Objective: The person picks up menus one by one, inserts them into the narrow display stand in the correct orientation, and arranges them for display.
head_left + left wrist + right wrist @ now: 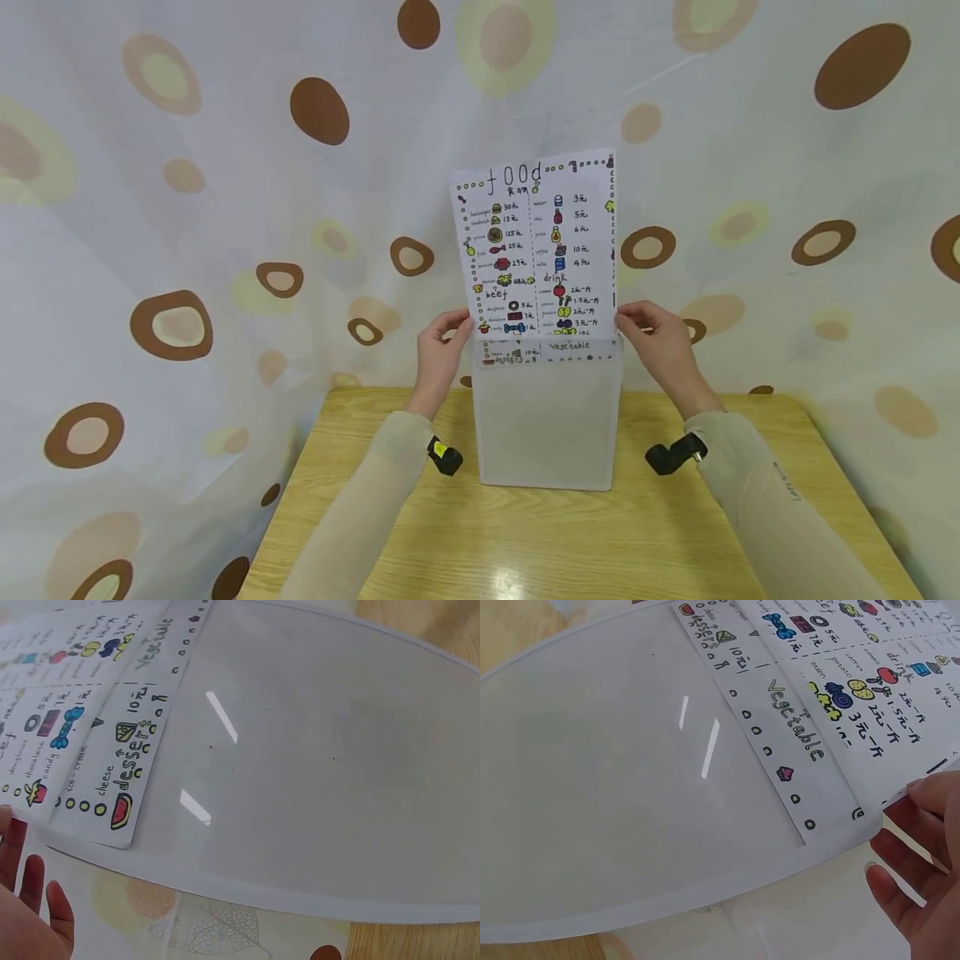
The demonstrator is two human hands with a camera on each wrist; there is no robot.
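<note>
Translucent plastic sleeve (547, 417), smooth and glossy, catches light streaks; the menu sheet (536, 242) is matt paper; the counter (525, 533) shows lacquered wood grain; backdrop (225, 208) is soft cloth.

In front of me a pale curtain (225, 208) printed with brown and yellowish ovals fills the whole backdrop. Below it sits the light wood-grain surface (525, 542), a bright glare spot near its front edge.

Brown-spotted curtain (225, 208), colourful menu sheet (534, 250)
</note>
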